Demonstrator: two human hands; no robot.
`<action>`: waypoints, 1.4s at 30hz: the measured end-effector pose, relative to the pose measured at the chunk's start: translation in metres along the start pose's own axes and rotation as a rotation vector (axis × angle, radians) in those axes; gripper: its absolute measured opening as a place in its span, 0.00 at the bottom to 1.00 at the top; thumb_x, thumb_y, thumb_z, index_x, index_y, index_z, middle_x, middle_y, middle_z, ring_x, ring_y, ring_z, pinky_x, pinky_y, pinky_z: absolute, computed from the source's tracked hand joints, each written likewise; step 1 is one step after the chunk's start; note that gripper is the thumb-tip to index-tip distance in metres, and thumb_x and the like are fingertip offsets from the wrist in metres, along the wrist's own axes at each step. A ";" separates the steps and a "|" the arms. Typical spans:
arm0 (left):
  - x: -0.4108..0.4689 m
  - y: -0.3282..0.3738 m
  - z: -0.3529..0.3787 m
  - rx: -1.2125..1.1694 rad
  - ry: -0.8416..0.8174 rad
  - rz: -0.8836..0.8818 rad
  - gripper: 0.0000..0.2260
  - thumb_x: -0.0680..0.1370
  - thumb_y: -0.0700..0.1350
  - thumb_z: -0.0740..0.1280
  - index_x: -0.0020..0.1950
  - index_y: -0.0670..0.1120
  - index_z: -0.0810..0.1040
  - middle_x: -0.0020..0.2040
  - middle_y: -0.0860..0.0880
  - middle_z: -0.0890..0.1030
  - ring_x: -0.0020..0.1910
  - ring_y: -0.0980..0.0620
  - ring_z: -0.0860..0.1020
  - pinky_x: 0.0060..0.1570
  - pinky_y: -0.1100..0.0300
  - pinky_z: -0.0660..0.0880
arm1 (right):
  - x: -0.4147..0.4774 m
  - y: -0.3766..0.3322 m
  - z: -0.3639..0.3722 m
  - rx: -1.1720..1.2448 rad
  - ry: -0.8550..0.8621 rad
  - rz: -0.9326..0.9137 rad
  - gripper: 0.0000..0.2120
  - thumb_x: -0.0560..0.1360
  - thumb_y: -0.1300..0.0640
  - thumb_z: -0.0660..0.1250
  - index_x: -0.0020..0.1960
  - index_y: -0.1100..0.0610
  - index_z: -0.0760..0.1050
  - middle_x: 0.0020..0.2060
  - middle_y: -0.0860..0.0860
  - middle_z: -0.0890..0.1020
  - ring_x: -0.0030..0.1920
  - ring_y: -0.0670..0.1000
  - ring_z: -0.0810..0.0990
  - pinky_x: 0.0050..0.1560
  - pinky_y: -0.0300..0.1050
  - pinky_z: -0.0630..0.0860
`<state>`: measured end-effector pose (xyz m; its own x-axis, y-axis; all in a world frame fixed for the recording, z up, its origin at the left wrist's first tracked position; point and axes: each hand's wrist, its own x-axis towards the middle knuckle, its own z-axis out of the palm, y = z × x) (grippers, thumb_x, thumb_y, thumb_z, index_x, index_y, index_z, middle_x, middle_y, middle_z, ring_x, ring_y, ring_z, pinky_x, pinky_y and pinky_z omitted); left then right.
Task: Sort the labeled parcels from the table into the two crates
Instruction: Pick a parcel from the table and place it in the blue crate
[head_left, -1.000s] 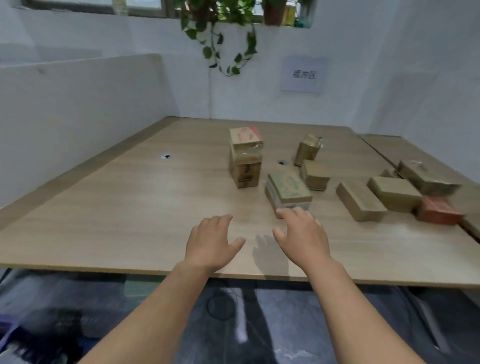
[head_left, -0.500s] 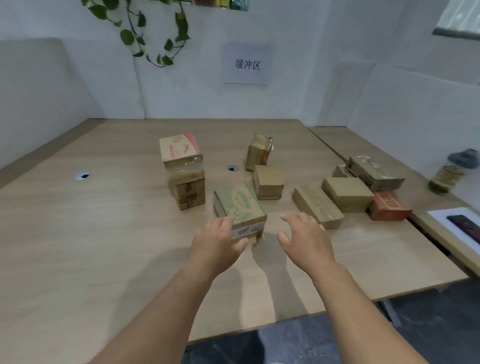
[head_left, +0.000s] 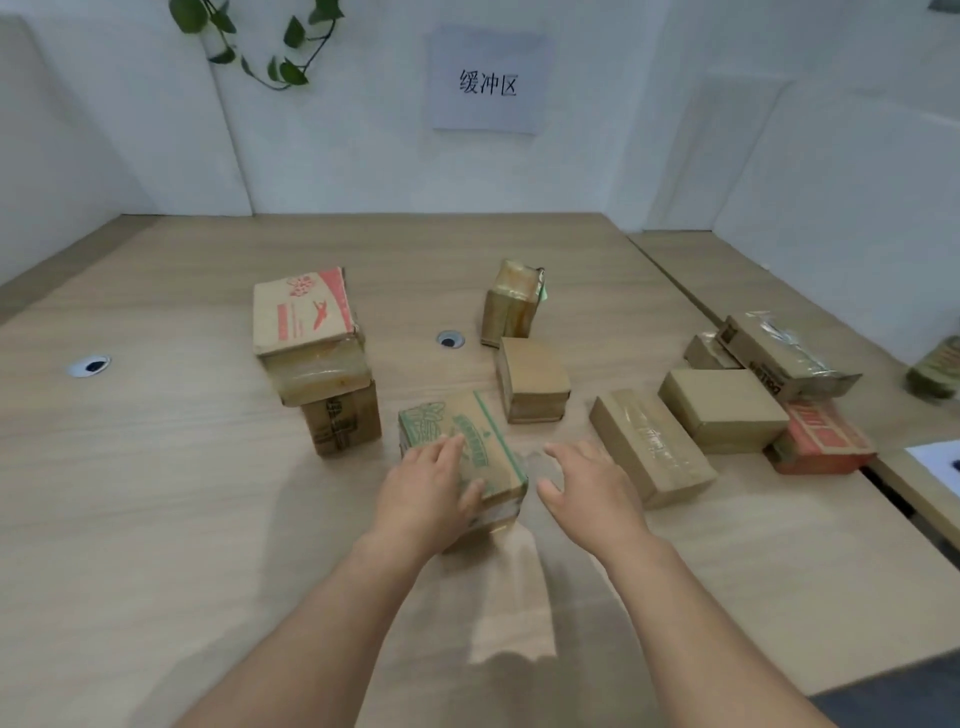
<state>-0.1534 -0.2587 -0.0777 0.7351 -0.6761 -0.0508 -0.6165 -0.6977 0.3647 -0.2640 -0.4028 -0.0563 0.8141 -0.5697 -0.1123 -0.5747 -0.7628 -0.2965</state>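
One parcel (head_left: 485, 434) under left hand (head_left: 422, 500)

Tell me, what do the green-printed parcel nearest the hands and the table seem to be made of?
Green-printed parcel: brown cardboard, matte top printed in green ink; its lower side glints, probably clear tape or film. Table: pale wood-grain board, smooth with a faint sheen, likely laminate rather than solid wood.

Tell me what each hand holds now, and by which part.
Nothing is gripped yet. The left hand rests flat on the near top of the green-printed cardboard parcel; the right hand hovers open beside it.
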 end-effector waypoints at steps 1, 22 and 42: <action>0.002 0.001 0.002 0.009 -0.009 0.002 0.29 0.80 0.57 0.57 0.78 0.49 0.54 0.77 0.50 0.61 0.75 0.49 0.59 0.72 0.54 0.58 | 0.004 0.002 0.003 0.003 -0.014 -0.004 0.22 0.80 0.50 0.59 0.73 0.50 0.65 0.70 0.51 0.70 0.70 0.52 0.66 0.67 0.47 0.65; -0.022 -0.038 -0.007 -0.678 0.085 -0.558 0.26 0.77 0.53 0.64 0.74 0.56 0.59 0.64 0.48 0.76 0.56 0.49 0.78 0.57 0.50 0.76 | 0.068 -0.044 0.061 0.588 -0.410 -0.102 0.17 0.81 0.52 0.58 0.35 0.53 0.73 0.34 0.50 0.76 0.38 0.52 0.73 0.42 0.45 0.67; -0.072 -0.049 -0.013 -1.074 0.125 -0.839 0.20 0.73 0.58 0.71 0.61 0.53 0.74 0.51 0.54 0.83 0.46 0.56 0.82 0.41 0.59 0.78 | 0.050 -0.057 0.053 0.731 -0.793 -0.209 0.12 0.75 0.52 0.69 0.59 0.46 0.75 0.52 0.47 0.82 0.49 0.48 0.79 0.48 0.46 0.75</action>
<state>-0.1723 -0.1727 -0.0801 0.8319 -0.0791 -0.5492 0.5007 -0.3195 0.8045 -0.1856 -0.3714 -0.0953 0.8627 0.1081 -0.4941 -0.4439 -0.3065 -0.8421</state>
